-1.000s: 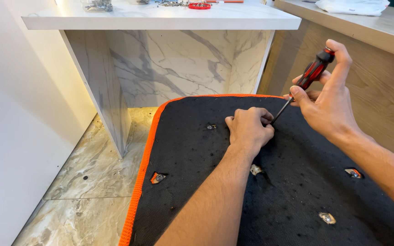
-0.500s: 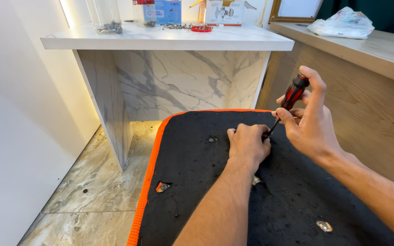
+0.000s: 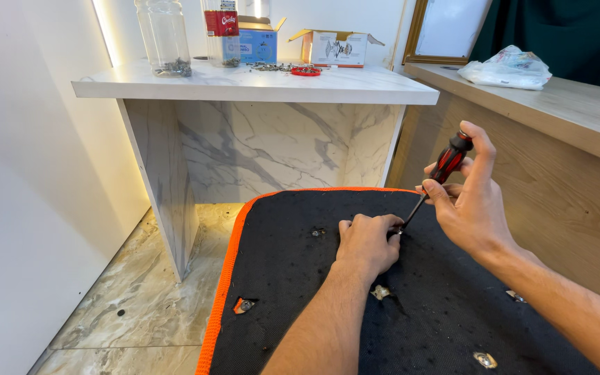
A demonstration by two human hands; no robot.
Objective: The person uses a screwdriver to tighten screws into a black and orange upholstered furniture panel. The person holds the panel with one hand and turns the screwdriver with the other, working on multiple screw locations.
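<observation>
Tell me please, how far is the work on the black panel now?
Done: nothing clearly finished shows. In hand: the right hand holds a red and black screwdriver, its tip at a spot on the black panel beside the left hand, which rests on the fabric there. Left: several other small metal fittings show in holes across the panel; whether they are tight cannot be told.

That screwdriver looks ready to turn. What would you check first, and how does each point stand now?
1. Right hand grips the screwdriver handle: ok.
2. Tip sits on the black panel beside the left fingers: ok.
3. Tip seated in a screw head: cannot tell, left hand hides it.
4. Left hand steadies the spot: ok.
5. Shaft upright: not ok, it leans.
6. Fingers clear of tip: not ok, very close.
</observation>
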